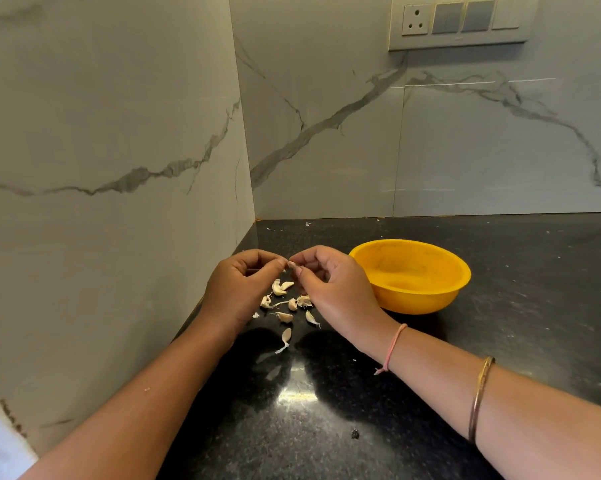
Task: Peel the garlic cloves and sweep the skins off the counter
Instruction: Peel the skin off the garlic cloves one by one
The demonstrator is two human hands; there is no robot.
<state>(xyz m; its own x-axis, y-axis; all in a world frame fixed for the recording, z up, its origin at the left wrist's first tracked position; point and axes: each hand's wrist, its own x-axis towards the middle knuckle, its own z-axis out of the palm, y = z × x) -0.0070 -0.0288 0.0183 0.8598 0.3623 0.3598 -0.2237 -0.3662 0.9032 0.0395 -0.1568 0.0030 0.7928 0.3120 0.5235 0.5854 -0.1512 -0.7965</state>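
Note:
Several garlic cloves and bits of pale skin point(285, 303) lie scattered on the black counter point(499, 323), just under my hands. My left hand point(240, 289) and my right hand point(330, 282) are raised a little above them, fingertips meeting. Between those fingertips they pinch a small garlic clove point(289, 264), mostly hidden by the fingers. One clove with a long tail point(285, 337) lies nearest to me.
A yellow bowl point(409, 275), with nothing inside, stands just right of my right hand. Marble walls close off the corner at the left and back. A switch plate point(461, 22) is high on the back wall. Small specks dot the counter.

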